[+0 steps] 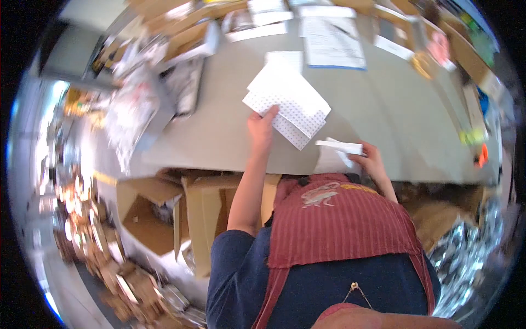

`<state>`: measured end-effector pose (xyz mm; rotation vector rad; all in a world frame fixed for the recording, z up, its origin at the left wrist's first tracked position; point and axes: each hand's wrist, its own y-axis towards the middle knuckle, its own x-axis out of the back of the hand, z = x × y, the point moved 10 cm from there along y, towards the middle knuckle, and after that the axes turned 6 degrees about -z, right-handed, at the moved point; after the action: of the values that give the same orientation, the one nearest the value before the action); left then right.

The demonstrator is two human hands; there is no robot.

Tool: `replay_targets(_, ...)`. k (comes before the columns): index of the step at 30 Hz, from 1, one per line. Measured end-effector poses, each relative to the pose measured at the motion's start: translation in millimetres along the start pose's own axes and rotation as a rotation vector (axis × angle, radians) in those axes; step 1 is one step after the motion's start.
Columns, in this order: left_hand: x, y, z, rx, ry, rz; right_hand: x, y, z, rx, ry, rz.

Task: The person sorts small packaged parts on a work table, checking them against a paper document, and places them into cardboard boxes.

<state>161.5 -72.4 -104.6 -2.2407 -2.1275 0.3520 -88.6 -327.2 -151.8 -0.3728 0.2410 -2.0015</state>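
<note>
My left hand (261, 130) is closed on a white folded paper with a dotted pattern (290, 123), the thumb lying on top of it. The paper is held tilted above the grey table (219, 131). Its upper part is plain white and very bright. Close to the table's near edge, in front of my apron, my right hand (371, 161) grips a smaller folded white paper (341, 148). Beyond the dotted paper, a white sheet (285, 56) lies partly covered on the table.
A clipboard with printed sheets (333, 44) lies at the far side. Boxes (189, 41) line the back edge. Clear plastic bags (131, 107) hang at the left. A tape roll (422, 64) and an orange item (481, 156) are on the right. Open cartons (150, 211) stand below the table.
</note>
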Motion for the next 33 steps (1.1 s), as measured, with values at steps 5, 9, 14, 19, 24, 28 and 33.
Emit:
replay_targets(5, 113.7, -25.3, -64.0, -0.127, -0.023, -0.245, 10.7, 2.7, 16.0, -0.048, 0.235, -0.154)
replay_targets(9, 213.8, -61.7, -92.2, -0.221, -0.018, -0.477, 10.4, 31.0, 17.1, 0.027, 0.322, -0.156)
replay_targets(14, 314.9, -114.7, -123.0, -0.345, -0.063, -0.673, -25.0, 57.3, 33.1, 0.091, 0.271, -0.001)
replay_targets(19, 411.2, -165.6, -136.8, -0.300, -0.018, -0.950, -73.8, 61.2, 57.0, 0.071, 0.177, 0.052)
replay_targets(24, 481.6, -201.6, -149.8, -0.292, -0.318, -1.076, -114.8, 65.3, 67.0, 0.110, 0.075, 0.176)
replay_targets(28, 531.1, -211.5, -156.3, -0.311, -0.419, -1.072, -113.5, 77.0, 52.2, 0.105, 0.041, 0.174)
replay_targets(33, 593.0, -208.8, -137.7, -0.336, -0.611, -1.015, -102.5, 83.1, 44.5, 0.133, 0.010, 0.153)
